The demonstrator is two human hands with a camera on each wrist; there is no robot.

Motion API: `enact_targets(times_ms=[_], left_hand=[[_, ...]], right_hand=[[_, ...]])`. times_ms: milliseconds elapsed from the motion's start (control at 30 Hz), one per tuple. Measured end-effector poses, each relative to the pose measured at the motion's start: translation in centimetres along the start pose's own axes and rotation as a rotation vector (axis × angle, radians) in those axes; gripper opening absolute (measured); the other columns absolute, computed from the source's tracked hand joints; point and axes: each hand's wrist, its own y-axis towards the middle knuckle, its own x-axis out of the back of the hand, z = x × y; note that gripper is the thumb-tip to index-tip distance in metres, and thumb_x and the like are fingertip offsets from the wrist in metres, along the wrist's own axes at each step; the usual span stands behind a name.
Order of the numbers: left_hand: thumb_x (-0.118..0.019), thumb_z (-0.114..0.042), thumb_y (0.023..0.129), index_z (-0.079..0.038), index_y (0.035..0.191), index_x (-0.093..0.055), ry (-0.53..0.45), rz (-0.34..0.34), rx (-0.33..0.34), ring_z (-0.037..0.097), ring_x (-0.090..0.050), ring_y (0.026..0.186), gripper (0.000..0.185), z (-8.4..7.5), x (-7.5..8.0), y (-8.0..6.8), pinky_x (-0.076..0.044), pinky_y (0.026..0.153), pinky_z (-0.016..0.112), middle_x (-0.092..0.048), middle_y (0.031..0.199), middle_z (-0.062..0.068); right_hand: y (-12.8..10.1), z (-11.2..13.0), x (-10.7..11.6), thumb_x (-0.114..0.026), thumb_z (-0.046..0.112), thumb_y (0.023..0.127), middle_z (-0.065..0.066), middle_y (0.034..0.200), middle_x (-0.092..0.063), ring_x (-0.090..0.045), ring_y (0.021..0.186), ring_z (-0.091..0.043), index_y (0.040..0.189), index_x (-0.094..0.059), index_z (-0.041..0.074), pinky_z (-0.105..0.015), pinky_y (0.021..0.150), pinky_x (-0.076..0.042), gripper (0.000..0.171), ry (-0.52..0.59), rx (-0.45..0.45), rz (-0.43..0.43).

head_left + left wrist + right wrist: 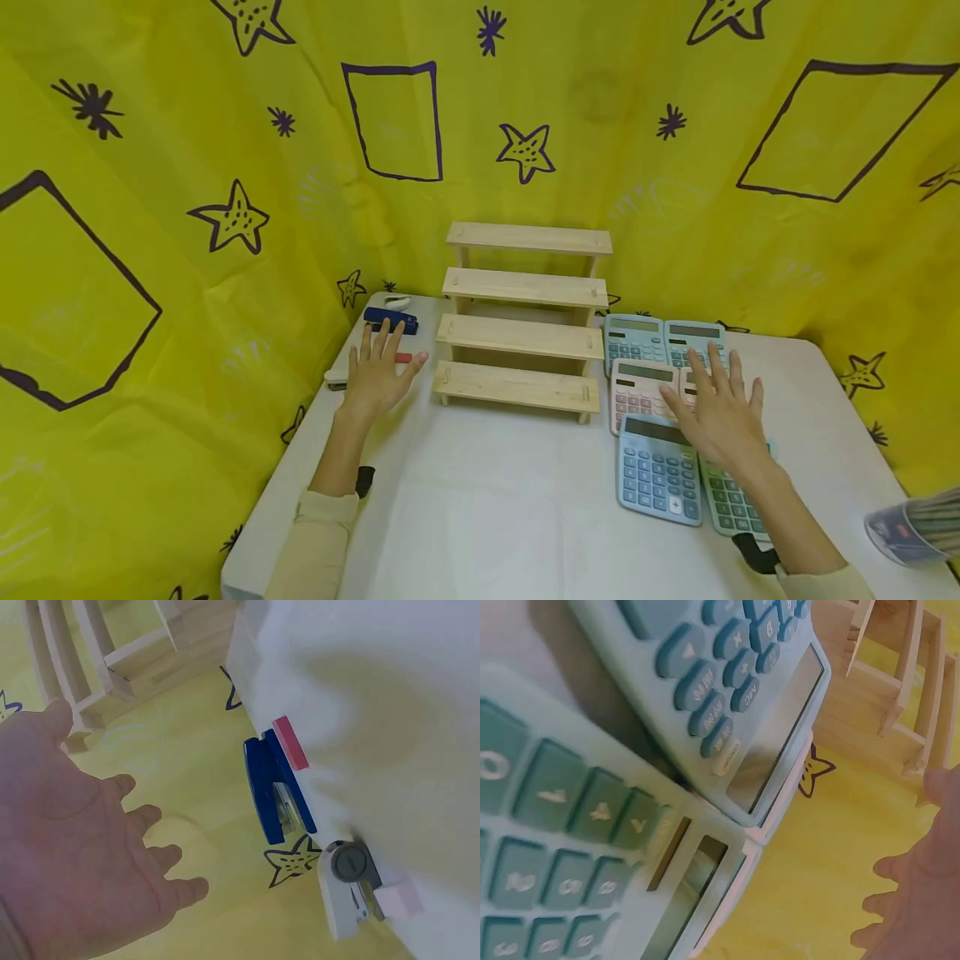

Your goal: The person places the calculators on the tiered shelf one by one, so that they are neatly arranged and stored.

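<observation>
At the lower right edge of the head view, a cup of striped sticks (pixel 918 525) pokes into frame, closest to the lens. Just beyond it the right hand (pixel 722 412) lies flat with fingers straight and spread, resting on a cluster of calculators: a blue calculator (pixel 656 471) nearest the person, a green calculator (pixel 731 500) beside it under the wrist, a pink calculator (pixel 637 392) behind, and two more blue calculators (pixel 663 337) in the back row. The hand grips nothing; its fingertips reach over a second pink one, mostly hidden. In the right wrist view the blue calculator (pixel 735 690) overlaps the green calculator (pixel 577 862), and the fingers (pixel 900 900) hover apart from both.

The left hand (pixel 378 371) is also flat and spread on the white table (pixel 510 500), left of a wooden step shelf (pixel 521 321) with four tiers. Its fingertips come close to a blue stapler (pixel 391 319); whether they touch it I cannot tell. A small red piece (pixel 403 357) shows by the thumb side, and a white stapler (pixel 335 379) lies at the table's left edge. In the left wrist view the left hand (pixel 82 847) hangs with relaxed fingers, holding nothing, clear of the blue stapler (pixel 274 791) and white stapler (pixel 346 889).

A yellow cloth with stars (pixel 225 150) surrounds the table
</observation>
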Motion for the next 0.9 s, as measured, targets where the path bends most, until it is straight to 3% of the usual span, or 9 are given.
enact_targets(times_ms=[167,433,500,667,733,900], left_hand=[[-0.034,-0.070,0.104,-0.019,0.169,-0.006,-0.154,0.005,-0.014,0.040,0.009,0.160,0.087,-0.4,-0.4,-0.4,0.001,0.127,0.067,-0.001,0.176,0.012],[-0.041,-0.054,0.110,-0.018,0.169,-0.010,-0.554,-0.005,-0.062,0.038,0.000,0.160,0.076,-1.0,-2.0,-0.5,-0.008,0.123,0.073,0.001,0.175,0.012],[-0.042,-0.053,0.110,-0.019,0.169,-0.010,-0.622,-0.004,-0.056,0.040,-0.007,0.159,0.076,-1.2,-2.4,-0.5,-0.011,0.123,0.074,0.001,0.175,0.012],[-0.041,-0.047,0.112,-0.014,0.169,-0.008,-0.743,0.010,-0.030,0.042,-0.006,0.159,0.074,-1.9,-3.7,-0.4,-0.010,0.125,0.070,-0.001,0.175,0.015],[-0.043,-0.039,0.113,-0.011,0.168,-0.008,-0.814,0.022,-0.017,0.040,-0.003,0.160,0.071,-2.1,-4.3,-0.3,-0.009,0.127,0.066,-0.003,0.175,0.016],[-0.046,-0.013,0.111,-0.013,0.169,-0.009,-1.036,0.053,0.021,0.038,-0.010,0.160,0.068,-2.6,-5.6,0.0,-0.020,0.128,0.058,-0.005,0.175,0.014]], right_hand=[[-2.1,-0.4,0.3,-0.045,0.057,0.106,-0.026,0.171,0.009,0.021,0.155,-0.045,0.167,-0.010,0.005,-0.077,0.114,0.021,0.087,0.022,-0.028,-0.017],[-6.1,-1.1,0.6,-0.051,0.056,0.105,-0.029,0.169,0.013,0.022,0.154,-0.048,0.166,-0.006,0.002,-0.079,0.113,0.018,0.094,0.024,-0.099,0.011],[-7.1,-1.4,0.6,-0.053,0.057,0.104,-0.031,0.169,0.013,0.021,0.153,-0.050,0.165,-0.007,0.000,-0.081,0.113,0.016,0.096,0.011,-0.121,0.015],[-9.8,-2.1,-0.4,-0.059,0.060,0.100,-0.037,0.167,0.005,0.016,0.152,-0.056,0.165,-0.009,-0.001,-0.087,0.110,0.008,0.103,-0.025,-0.168,0.034],[-10.8,-2.4,-1.1,-0.061,0.063,0.098,-0.037,0.166,0.006,0.015,0.150,-0.061,0.165,-0.006,0.000,-0.089,0.107,0.006,0.107,-0.024,-0.189,0.063],[-12.5,-3.0,-2.4,-0.065,0.073,0.089,-0.036,0.166,0.013,0.008,0.140,-0.075,0.165,-0.001,0.003,-0.093,0.100,-0.006,0.122,-0.020,-0.251,0.143]])
